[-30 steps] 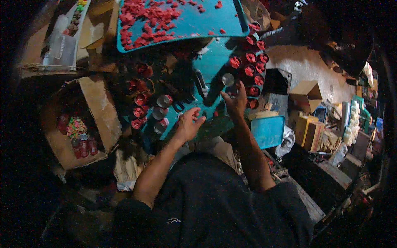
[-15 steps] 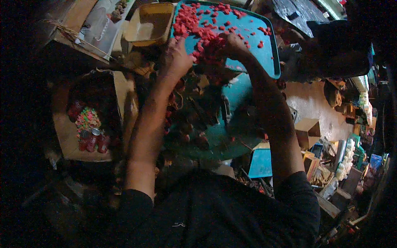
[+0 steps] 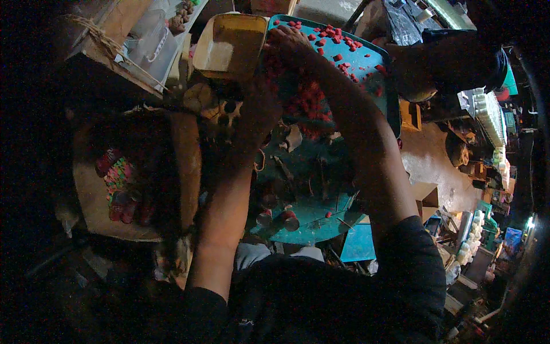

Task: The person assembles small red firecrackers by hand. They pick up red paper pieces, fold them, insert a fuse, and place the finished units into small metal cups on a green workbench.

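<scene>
A blue tray [image 3: 375,60] with a raised rim holds many small red chunks. Loose chunks [image 3: 338,40] are scattered over its far side, and a denser heap [image 3: 312,103] sits toward its near edge. My right hand [image 3: 291,43] reaches over the tray's far left corner, fingers stretched out and bent down at the rim. In deep shadow, my left hand [image 3: 260,106] is at the tray's near left side, by the heap; its fingers are hidden by the dark. Just left of the tray is a yellowish rectangular tub [image 3: 232,49] with nothing visible inside.
Below the tray is a blue-green round tabletop [image 3: 309,223] with small cups or lids [image 3: 290,221] and debris. At left, an open cardboard box [image 3: 91,198] holds red-filled jars [image 3: 123,206] and colourful bits. Another person's dark-clothed arm [image 3: 452,66] is at right.
My right hand has moved left and away, to the tray's far corner. My left hand has come back nearer me into shadow. The red chunks have shifted toward the near edge.
</scene>
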### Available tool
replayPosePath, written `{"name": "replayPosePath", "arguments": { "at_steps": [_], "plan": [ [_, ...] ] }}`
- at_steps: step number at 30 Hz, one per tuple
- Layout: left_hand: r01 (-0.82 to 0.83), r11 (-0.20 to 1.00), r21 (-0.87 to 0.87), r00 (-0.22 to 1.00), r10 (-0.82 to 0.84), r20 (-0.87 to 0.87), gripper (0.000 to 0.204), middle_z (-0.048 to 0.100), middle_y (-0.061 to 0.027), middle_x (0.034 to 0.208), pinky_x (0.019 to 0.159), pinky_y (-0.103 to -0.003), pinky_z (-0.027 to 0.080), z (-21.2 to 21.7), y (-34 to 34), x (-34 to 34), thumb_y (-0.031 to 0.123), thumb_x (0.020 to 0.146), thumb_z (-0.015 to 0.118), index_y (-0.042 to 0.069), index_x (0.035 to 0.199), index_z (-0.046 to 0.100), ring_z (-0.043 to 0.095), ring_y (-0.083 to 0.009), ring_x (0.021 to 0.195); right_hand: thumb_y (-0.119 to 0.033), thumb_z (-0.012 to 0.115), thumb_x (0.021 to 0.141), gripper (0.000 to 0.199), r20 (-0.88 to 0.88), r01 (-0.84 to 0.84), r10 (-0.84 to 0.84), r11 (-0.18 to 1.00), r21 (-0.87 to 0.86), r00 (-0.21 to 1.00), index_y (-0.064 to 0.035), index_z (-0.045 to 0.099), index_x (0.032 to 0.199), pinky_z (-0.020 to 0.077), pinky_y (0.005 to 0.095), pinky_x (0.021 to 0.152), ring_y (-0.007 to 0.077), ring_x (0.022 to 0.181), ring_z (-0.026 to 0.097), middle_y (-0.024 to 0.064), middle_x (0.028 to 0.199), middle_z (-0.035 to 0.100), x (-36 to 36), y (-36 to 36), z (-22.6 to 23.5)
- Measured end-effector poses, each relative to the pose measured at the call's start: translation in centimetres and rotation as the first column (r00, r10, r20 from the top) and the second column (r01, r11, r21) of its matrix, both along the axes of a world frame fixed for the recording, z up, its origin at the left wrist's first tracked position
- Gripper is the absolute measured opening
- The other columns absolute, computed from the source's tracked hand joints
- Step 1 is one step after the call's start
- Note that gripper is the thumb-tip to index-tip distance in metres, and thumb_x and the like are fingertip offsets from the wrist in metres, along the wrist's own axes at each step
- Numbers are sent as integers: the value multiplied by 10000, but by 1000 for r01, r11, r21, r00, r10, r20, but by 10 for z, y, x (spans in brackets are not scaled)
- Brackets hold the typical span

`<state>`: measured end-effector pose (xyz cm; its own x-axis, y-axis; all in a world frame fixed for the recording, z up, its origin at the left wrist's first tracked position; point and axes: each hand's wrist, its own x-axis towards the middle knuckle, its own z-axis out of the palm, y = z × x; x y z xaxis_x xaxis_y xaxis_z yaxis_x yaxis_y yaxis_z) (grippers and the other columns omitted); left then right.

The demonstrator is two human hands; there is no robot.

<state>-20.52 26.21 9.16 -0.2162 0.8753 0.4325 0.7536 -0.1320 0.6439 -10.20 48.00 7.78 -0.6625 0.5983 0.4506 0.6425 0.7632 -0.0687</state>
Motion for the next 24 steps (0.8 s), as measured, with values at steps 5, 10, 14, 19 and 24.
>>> {"name": "replayPosePath", "arguments": {
  "at_steps": [5,10,14,19,24],
  "plan": [
    [277,961,-1,894,-257,368,655,523,-330,1391,1108,-545,421,29,5,9,242,956,664,-27,1493,402,511,-524,1287,-417,573,1010,526,96,-153,159,986,-60,983,-151,518,1460,423,547,1101,419,1345,504,178,1525,487,72,-6,-14],
    [118,986,-119,959,-82,272,554,584,-297,1372,1097,-524,436,-17,12,5,154,953,611,-21,1463,487,553,-468,1268,-386,569,1007,540,69,-267,263,962,65,962,-171,493,1497,440,543,1087,427,1315,520,184,1530,477,75,-16,-22],
    [-13,1000,6,1000,13,-10,518,609,-314,1304,1072,-509,462,-41,19,-2,61,905,575,-42,1412,543,573,-476,1228,-361,566,1004,558,68,-318,311,927,201,948,-188,472,1526,454,540,1076,434,1291,533,189,1534,468,68,-16,-34],
    [-13,999,-37,989,8,-148,520,611,-350,1234,1037,-509,489,-23,7,-40,5,827,571,-81,1339,591,576,-508,1189,-350,573,977,543,-26,-506,508,848,-156,861,-220,510,1501,526,507,908,396,1092,603,165,1415,565,-2,-13,-31],
    [47,988,-147,986,-69,-150,441,614,-334,1218,1045,-557,453,-15,17,-5,19,817,610,-72,1248,614,565,-515,1181,-326,610,904,281,-300,-509,465,856,-87,833,-115,727,1049,534,484,619,352,706,664,163,896,709,38,18,-79]
  ]
}}
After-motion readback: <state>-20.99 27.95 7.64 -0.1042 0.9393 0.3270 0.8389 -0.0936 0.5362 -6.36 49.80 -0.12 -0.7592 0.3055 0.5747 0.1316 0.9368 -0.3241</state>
